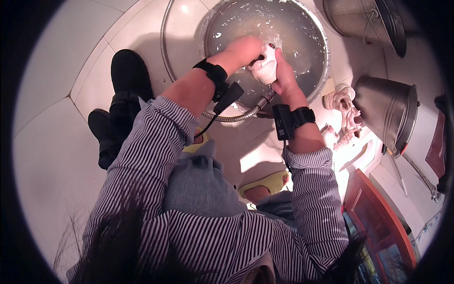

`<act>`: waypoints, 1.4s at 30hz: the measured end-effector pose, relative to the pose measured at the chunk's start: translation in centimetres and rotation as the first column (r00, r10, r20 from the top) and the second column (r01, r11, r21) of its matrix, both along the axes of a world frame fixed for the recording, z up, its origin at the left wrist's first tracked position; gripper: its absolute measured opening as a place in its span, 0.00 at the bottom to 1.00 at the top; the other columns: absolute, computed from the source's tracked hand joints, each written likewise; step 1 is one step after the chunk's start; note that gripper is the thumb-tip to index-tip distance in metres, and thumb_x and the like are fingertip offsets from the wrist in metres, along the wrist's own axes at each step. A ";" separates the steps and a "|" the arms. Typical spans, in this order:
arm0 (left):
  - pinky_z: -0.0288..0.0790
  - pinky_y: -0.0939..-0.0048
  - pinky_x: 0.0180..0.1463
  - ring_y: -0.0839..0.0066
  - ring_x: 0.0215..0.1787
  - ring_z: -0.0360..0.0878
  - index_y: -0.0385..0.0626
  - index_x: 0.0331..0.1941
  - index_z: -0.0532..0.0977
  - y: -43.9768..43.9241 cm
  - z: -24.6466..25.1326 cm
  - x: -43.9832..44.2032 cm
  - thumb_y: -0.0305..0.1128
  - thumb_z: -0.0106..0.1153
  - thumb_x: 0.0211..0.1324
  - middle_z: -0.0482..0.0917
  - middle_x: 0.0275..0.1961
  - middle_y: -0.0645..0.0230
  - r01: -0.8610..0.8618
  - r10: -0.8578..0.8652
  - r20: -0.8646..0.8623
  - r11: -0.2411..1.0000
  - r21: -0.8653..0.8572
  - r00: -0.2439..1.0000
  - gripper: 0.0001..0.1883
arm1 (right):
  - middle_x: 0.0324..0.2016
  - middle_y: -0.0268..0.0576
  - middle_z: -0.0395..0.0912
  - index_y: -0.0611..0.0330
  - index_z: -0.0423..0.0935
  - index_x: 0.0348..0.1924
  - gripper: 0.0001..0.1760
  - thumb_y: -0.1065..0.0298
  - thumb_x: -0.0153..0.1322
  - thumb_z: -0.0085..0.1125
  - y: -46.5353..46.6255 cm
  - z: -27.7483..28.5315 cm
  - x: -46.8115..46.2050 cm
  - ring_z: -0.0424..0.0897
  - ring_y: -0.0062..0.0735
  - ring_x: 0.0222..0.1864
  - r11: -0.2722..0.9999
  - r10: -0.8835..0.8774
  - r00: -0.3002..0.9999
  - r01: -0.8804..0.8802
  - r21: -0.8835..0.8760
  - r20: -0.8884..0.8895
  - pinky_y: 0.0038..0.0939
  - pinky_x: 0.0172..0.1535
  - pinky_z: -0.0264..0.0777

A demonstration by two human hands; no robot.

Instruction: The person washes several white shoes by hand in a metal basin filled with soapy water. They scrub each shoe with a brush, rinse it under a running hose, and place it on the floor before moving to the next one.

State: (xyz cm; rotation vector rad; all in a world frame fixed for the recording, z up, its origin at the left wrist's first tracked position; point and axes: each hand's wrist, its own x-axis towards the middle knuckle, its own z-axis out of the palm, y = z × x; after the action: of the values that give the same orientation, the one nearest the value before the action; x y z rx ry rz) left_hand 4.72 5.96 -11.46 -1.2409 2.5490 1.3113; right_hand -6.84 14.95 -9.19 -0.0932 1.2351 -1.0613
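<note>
Over a round metal basin of cloudy grey water, I hold a wet white shoe. My right hand grips its side, thumb along the upper. My left hand is curled against the shoe near its dark opening, and its fingertips are hidden. Ripples and bright reflections cover the water around the shoe. A flexible metal shower hose curves around the basin's near side, and its end rises over the rim beneath my right hand.
Black boots stand on the tiled floor at left. Several white shoes lie right of the basin, beside a metal bucket. Another metal bucket is at upper right. A reddish-brown wooden panel is at lower right.
</note>
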 end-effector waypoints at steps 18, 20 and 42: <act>0.72 0.59 0.46 0.54 0.43 0.79 0.33 0.49 0.67 0.1 0.4 -0.8 0.30 0.52 0.49 0.79 0.39 0.47 -0.107 0.106 0.042 0.994 0.011 0.993 0.21 | 0.45 0.52 0.74 0.69 0.61 0.55 0.26 0.53 0.76 0.32 0.3 0.9 0.7 0.79 0.44 0.43 0.999 0.052 0.992 -0.053 -0.006 -0.112 0.41 0.45 0.76; 0.72 0.59 0.47 0.54 0.44 0.79 0.33 0.45 0.70 -0.1 0.0 -1.1 0.30 0.51 0.51 0.79 0.40 0.48 -0.102 0.099 0.096 0.994 0.024 0.990 0.18 | 0.44 0.52 0.74 0.69 0.61 0.55 0.27 0.53 0.76 0.32 0.3 0.5 0.7 0.79 0.44 0.43 0.997 0.078 0.989 -0.081 -0.015 -0.129 0.41 0.45 0.76; 0.73 0.65 0.47 0.61 0.43 0.78 0.39 0.47 0.71 0.4 0.9 1.4 0.51 0.45 0.61 0.78 0.44 0.56 -0.165 0.774 0.202 -0.127 0.978 0.600 0.25 | 0.60 0.51 0.58 0.64 0.43 0.66 0.35 0.63 0.72 0.46 1.9 0.4 0.7 0.62 0.38 0.59 0.871 -0.072 0.527 -0.380 -0.310 -0.847 0.34 0.61 0.55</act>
State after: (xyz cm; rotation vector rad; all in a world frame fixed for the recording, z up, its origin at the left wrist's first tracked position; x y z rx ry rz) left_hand 6.15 6.33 -10.54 -1.5037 0.2764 2.9465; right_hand -6.19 16.89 -8.75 -1.2294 1.7514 -1.1575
